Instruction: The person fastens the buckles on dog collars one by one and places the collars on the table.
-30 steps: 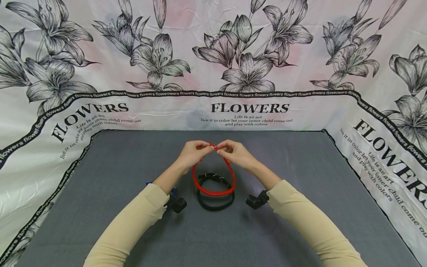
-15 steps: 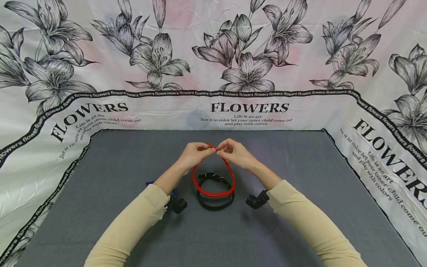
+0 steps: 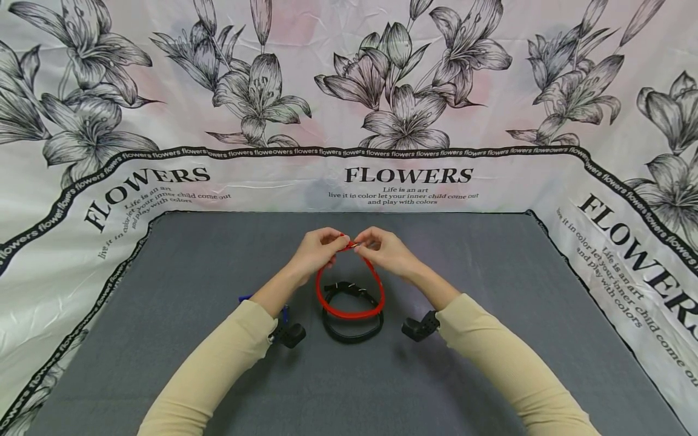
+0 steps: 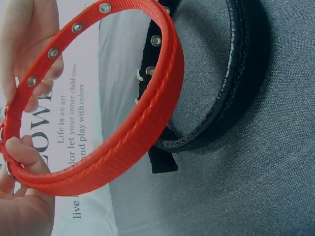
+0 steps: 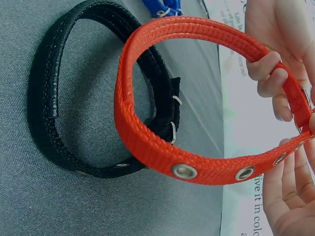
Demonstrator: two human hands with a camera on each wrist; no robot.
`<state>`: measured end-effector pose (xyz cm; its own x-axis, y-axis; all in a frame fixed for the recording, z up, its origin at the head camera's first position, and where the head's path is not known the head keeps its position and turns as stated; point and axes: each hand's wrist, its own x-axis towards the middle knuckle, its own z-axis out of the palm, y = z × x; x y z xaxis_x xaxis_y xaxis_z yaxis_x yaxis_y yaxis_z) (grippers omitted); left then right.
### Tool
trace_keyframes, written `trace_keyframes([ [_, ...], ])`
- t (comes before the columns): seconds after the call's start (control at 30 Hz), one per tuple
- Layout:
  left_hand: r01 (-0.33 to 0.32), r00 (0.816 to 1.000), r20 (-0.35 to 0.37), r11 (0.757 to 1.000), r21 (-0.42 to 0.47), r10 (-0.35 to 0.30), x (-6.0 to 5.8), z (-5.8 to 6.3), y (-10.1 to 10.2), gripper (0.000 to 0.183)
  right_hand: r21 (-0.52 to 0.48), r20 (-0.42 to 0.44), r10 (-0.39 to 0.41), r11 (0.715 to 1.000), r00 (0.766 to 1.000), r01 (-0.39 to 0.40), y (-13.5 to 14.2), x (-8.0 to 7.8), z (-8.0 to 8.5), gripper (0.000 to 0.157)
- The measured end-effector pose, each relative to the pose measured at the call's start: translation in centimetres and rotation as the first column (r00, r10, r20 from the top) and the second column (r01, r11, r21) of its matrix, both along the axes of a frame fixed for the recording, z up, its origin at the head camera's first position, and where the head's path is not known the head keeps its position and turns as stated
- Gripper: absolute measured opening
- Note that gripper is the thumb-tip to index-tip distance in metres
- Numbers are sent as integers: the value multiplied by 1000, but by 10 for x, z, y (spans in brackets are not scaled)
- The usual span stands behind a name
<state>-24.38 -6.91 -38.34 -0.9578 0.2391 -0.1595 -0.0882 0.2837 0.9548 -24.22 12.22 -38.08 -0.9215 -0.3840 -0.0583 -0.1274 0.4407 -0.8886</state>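
A red dog collar point(image 3: 351, 315) with metal eyelets hangs as a closed loop between both hands, above the dark grey table. At its top, my left hand point(image 3: 318, 249) pinches the strap by the metal buckle. My right hand point(image 3: 386, 249) pinches the collar just beside it, on the eyelet side, as the right wrist view shows. The fingers partly hide the buckle. Behind and below the red loop, a black collar point(image 3: 353, 339) lies on the table in a ring, its buckle on the far side. In the left wrist view the red collar point(image 4: 147, 123) overlaps the black one.
A blue object point(image 3: 243, 298) with metal rings point(image 5: 165, 14) lies on the table, mostly hidden behind the left forearm. The grey table point(image 3: 469, 363) meets a flower-printed cloth point(image 3: 403, 181) at the back and sides.
Both hands stay almost in place. The short piece of red strap between the fingertips has turned from slanting to nearly level, and its upright tip shows less.
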Motion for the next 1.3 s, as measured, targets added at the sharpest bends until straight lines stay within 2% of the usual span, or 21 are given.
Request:
trace_keyframes([
  [0.3, 2, 1000, -12, 999, 32, -1, 1, 3, 1, 21, 15, 70, -29, 1000, 997, 28, -3, -1, 3, 26],
  [0.47, -5, 1000, -8, 1000, 29, 5, 2, 5, 2, 22, 35, 77, -20, 999, 997, 17, -3, -2, 3, 25],
  [0.77, -24, 999, -21, 994, 108, 27, 2, 6, 2, 25, -11, 81, 2, 1000, 997, -1, -2, -3, 0, 25],
  [0.9, -28, 1000, -8, 993, 111, 29, 1, 5, 2, 23, -21, 77, 2, 1000, 997, 0, -3, -3, 0, 24],
  [1.07, -26, 1000, 16, 993, 117, 24, 2, 2, 3, 22, -13, 72, 5, 1000, 997, -4, -3, -1, 3, 26],
  [1.3, 2, 1000, 9, 993, 115, -3, 4, 3, 4, 23, 14, 85, -22, 1000, 996, 21, -5, -1, 3, 29],
])
